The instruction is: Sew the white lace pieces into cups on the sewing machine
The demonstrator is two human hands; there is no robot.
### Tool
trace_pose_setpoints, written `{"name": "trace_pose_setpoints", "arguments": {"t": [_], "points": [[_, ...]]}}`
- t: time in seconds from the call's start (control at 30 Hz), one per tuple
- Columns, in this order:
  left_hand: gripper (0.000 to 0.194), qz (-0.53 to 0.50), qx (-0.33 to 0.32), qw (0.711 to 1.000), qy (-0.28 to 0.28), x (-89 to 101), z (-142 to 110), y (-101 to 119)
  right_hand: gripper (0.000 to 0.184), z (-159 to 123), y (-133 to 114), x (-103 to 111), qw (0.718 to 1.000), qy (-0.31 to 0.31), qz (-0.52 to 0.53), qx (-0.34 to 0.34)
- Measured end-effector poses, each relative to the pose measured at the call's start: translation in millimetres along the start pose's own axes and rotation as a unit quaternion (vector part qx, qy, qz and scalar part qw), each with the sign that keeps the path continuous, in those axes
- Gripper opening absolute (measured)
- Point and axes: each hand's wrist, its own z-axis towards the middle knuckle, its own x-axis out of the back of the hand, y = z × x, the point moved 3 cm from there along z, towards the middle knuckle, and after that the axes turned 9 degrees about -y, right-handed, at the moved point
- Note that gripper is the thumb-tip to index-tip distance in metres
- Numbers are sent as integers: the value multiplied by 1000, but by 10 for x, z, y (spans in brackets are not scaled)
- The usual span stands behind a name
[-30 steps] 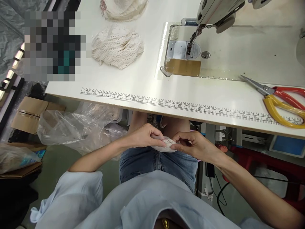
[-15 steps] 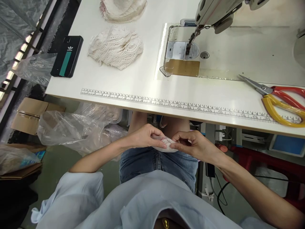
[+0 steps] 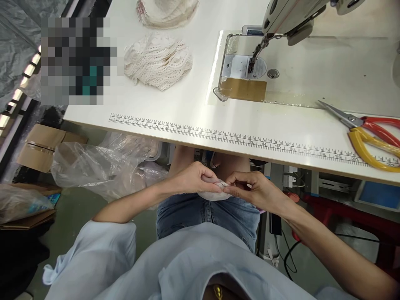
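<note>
White, thin fabric (image 3: 215, 195) is pinched between two bare hands over the seated person's lap, below the front edge of the pale surface (image 3: 200, 106). Taking the sewing machine (image 3: 290, 21) as my marker, the fabric is in front of it and off to its left, lower than the surface. The left hand (image 3: 200, 178) grips the fabric's upper edge between thumb and fingers; the right hand (image 3: 250, 188) pinches the same edge with thumb and forefinger, the fingertips of both hands close together. A small patterned part shows between them, and the rest hangs in a rounded fold beneath.

Left of the machine, a cream bundle of eyelet lace (image 3: 159, 62) lies on the surface in loose layers, and just behind that sits another cream cloth pile (image 3: 167, 12) with a pinkish fringe at one side. In front of the machine, a printed ruler scale (image 3: 225, 135) runs along the surface's near edge. Scissors with one red and one yellow handle (image 3: 371, 127) lie forward and right of the machine's needle, the yellow handle across the scale. Lower down, well left of the machine, I see clear plastic (image 3: 93, 166) and a cardboard box (image 3: 40, 146).
</note>
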Motion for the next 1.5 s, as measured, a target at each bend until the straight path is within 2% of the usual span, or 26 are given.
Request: {"name": "trace_pose_setpoints", "arguments": {"t": [0.17, 0.23, 0.3, 0.4, 0.53, 1.0, 1.23, 1.33, 1.5], "points": [[40, 5, -8, 1000, 2, -14, 28, 13, 22, 27, 0, 17, 1000, 6, 14, -10], [36, 14, -11, 1000, 0, -1, 27, 6, 23, 32, -2, 20, 999, 0, 40, -11], [27, 15, -1, 1000, -16, 20, 9, -16, 25, 32, 1, 29, 997, -3, 78, -12], [28, 10, 25, 998, -48, 67, -49, -58, 26, 23, 22, 54, 992, -3, 126, -20], [30, 19, 43, 998, -43, 138, -131, -78, 25, 15, 70, 72, 986, -17, 163, -30], [31, 43, 28, 997, -64, 171, -170, -105, 21, 30, 167, 40, 978, -23, 200, -48], [32, -1, 19, 996, -90, 186, -151, -115, 22, 23, 100, 29, 981, -21, 186, -44], [37, 5, 8, 997, -82, 143, -85, -113, 24, 53, 48, -2, 987, -14, 158, -37], [30, -18, 10, 999, -37, 77, 9, -118, 25, 5, -193, 66, 999, 33, -4, -18]]}}
